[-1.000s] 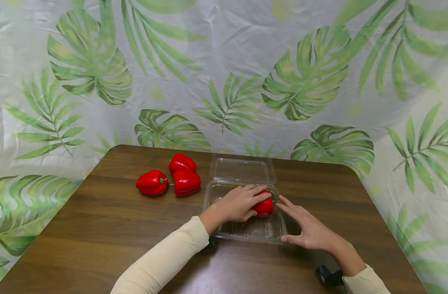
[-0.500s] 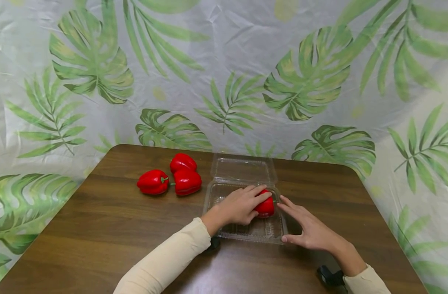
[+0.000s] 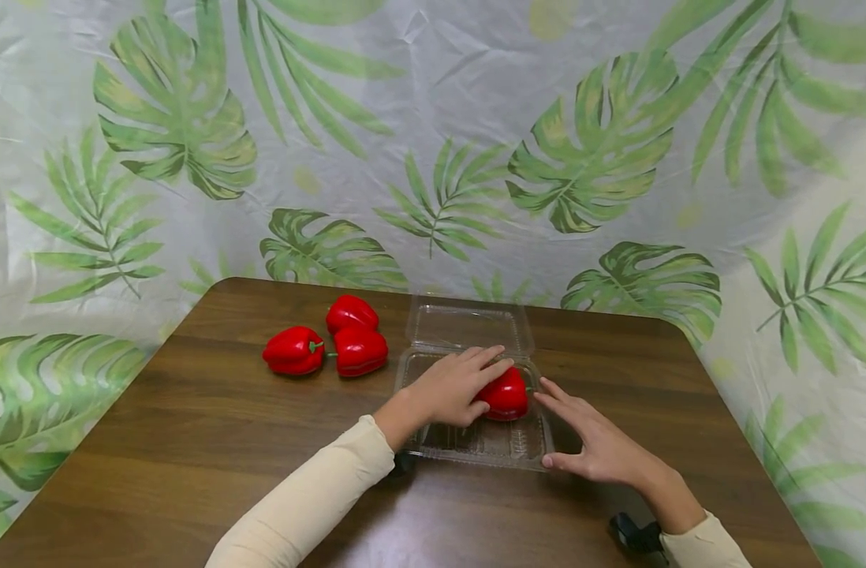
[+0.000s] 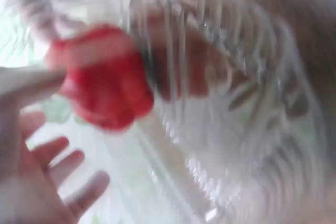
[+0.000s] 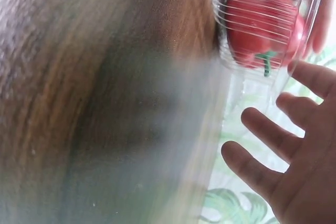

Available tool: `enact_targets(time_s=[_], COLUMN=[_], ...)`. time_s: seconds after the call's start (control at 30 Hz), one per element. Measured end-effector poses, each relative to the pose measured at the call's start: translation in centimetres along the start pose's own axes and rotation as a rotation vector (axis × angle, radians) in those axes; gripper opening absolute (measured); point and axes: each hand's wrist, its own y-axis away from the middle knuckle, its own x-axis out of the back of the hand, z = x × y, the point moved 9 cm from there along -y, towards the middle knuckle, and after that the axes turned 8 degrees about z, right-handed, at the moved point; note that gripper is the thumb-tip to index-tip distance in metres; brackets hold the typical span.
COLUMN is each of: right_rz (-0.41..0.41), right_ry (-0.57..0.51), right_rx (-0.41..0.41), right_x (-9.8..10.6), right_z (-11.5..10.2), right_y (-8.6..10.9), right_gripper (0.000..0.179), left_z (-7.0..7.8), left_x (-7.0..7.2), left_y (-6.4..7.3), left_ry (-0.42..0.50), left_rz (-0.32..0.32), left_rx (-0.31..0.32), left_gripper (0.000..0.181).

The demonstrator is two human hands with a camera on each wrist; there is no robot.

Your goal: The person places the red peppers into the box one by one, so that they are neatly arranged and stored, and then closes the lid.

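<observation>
A red bell pepper [image 3: 507, 396] with a green stem lies on the right side of a clear plastic clamshell container [image 3: 468, 455], its stem toward the right rim. My left hand [image 3: 443, 390] is over the container at the pepper's left side, its fingers loosely extended over the pepper's top. In the left wrist view the fingers are spread apart, and the thumb overlaps the blurred pepper [image 4: 107, 80]. Just outside the right rim, my right hand [image 3: 596, 438] has its fingers spread, fingertips and thumb right at the container's edge. Through the ribbed wall the right wrist view shows the pepper [image 5: 257, 24].
Three more red bell peppers lie together at the table's back left: one on the left [image 3: 294, 351], one at the back [image 3: 352, 314], one in front [image 3: 362, 352]. The container's lid [image 3: 468, 325] is folded back toward the patterned curtain [image 3: 447, 118]. The table [image 3: 156, 442] is brown wood.
My left hand has shifted left, baring more of the red bell pepper, which stays in the container. The right hand keeps its place by the right rim.
</observation>
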Motion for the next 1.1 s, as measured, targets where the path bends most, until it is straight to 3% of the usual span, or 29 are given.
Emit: enact_targets(time_s=[0.17,0.3,0.53,0.7,0.8,0.93,1.1], right_rz=[0.002,0.001,0.004,-0.005,-0.002,0.018,0.032], right_ry=[0.028,0.052,0.052,0.047,0.054,0.066,0.068], right_rx=[0.008,0.004,-0.003,-0.004,-0.002,0.000,0.004], right_x=[0.0,0.2,0.3,0.1,0.0,0.2,0.5], right_z=[-0.1,-0.1,-0.2,-0.3,-0.3,-0.3,-0.4], right_y=[0.0,0.1,0.2,0.5,0.6,0.7,0.4], right_gripper=[0.084,0.084,0.084,0.082,0.082,0.082,0.081], left_z=[-2.4,-5.4,-12.7,-17.5,-19.5,-20.9,-21.7], left_x=[2.7,5.3,8.4,9.2,9.3,8.9,8.1], left_y=[2.1,4.8,11.1,15.9,18.2,20.1,20.9], left_ry=[0.039,0.072,0.165,0.199,0.246,0.298,0.317], left_rz=[0.053,0.138,0.234,0.250,0.257,0.243,0.240], left_rx=[0.037,0.092,0.321,0.481,0.529,0.538,0.513], left_gripper=[0.073,0.073,0.067,0.056,0.046,0.045,0.051])
